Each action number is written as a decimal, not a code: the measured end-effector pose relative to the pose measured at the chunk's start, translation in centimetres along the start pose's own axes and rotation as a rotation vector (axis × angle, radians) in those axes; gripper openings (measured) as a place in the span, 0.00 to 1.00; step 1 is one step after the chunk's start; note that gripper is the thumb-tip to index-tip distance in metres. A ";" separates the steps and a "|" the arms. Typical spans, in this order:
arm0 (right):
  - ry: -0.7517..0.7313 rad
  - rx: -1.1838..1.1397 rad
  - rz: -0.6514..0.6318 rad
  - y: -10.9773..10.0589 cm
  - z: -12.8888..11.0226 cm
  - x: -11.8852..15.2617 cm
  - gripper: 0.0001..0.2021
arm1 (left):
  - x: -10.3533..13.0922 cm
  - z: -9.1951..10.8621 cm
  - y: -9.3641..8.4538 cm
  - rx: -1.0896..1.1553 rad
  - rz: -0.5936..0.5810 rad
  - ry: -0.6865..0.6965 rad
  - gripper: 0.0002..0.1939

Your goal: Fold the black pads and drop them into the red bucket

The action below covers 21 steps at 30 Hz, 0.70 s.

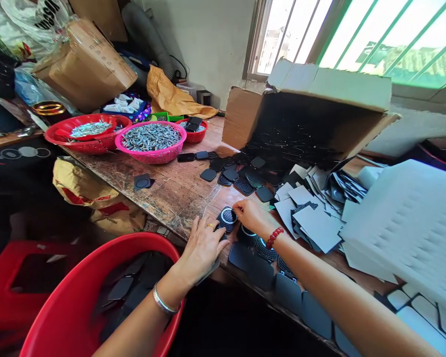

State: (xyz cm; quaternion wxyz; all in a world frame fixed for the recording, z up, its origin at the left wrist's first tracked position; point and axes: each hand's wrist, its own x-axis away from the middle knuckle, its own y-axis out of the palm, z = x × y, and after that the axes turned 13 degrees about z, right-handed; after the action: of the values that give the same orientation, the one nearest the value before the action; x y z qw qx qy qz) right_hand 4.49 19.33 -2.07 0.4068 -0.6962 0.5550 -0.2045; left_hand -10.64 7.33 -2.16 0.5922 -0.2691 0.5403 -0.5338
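My left hand (205, 246), with a gold ring and silver bracelet, lies with fingers stretched out at the table's near edge. Part of a dark flat piece shows beneath its palm. Just beyond its fingertips is a black mesh square with a silver ring (228, 216) on top. My right hand (255, 216), wearing a red bead bracelet, has thumb and forefinger pinched together at that square's right rim; what they hold is too small to make out. Under my right forearm stand more ringed mesh pieces (266, 250). Dark rounded square pads (260, 271) line the table edge.
A red tub (55, 302) with dark pads stands below left. A pink basket (152, 157) of metal parts and a red basin (63, 144) sit far left. An open carton (241, 116), loose grey cards (317, 228) and white foam sheets (405, 218) lie right.
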 end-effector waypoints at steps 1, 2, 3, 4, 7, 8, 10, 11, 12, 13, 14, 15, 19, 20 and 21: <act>-0.023 0.023 0.001 -0.2 -0.1 0.1 0.13 | -0.1 0.0 0.0 -0.003 -0.014 -0.010 0.12; -0.044 0.042 0.003 -0.4 -0.2 0.4 0.13 | -0.3 0.1 0.0 -0.007 -0.025 -0.017 0.13; -0.062 0.057 0.006 -0.7 -0.3 0.7 0.12 | -0.4 0.1 0.0 -0.014 -0.030 -0.024 0.14; -0.078 0.068 0.011 -1.1 -0.5 1.1 0.12 | -0.6 0.1 0.0 -0.023 -0.028 -0.027 0.16; -0.109 0.087 0.029 -2.8 -0.8 3.3 0.10 | -0.8 0.1 0.1 -0.053 -0.004 -0.004 0.18; -0.125 0.082 0.037 -3.6 -0.9 4.4 0.10 | -0.9 0.0 0.2 -0.062 0.005 0.011 0.16; -0.179 0.023 0.046 -5.4 -0.9 7.1 0.08 | -0.9 -0.2 0.4 -0.077 0.021 0.042 0.14; -0.205 -0.029 0.044 -6.2 -0.8 8.7 0.08 | -0.9 -0.3 0.6 -0.082 0.029 0.057 0.13; -0.218 -0.086 0.037 -7.0 -0.6 10.4 0.08 | -0.9 -0.5 0.8 -0.085 0.037 0.068 0.13; -0.214 -0.139 0.026 -7.7 -0.4 12.1 0.08 | -0.9 -0.7 1.1 -0.086 0.047 0.076 0.13; -0.188 -0.172 0.018 -8.4 -0.1 13.8 0.08 | -0.9 -0.9 1.3 -0.084 0.053 0.085 0.13; -0.153 -0.184 0.014 -8.9 0.3 15.5 0.08 | -0.9 -1.1 1.6 -0.081 0.058 0.093 0.13; -0.039 -0.129 0.093 -10.9 2.9 21.1 0.10 | -0.7 -1.7 2.3 -0.080 0.034 0.134 0.16; -0.015 -0.111 0.144 -11.4 3.8 22.2 0.10 | -0.7 -1.8 2.4 -0.084 0.019 0.144 0.16; 0.007 -0.093 0.202 -11.9 4.8 23.1 0.10 | -0.7 -1.9 2.4 -0.090 0.005 0.152 0.16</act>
State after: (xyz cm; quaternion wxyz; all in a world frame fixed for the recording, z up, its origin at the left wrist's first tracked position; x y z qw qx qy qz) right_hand 22.19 -0.16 0.75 0.3908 -0.6539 0.6328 -0.1387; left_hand -11.49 9.12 -4.62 0.5380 -0.2526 0.6079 -0.5264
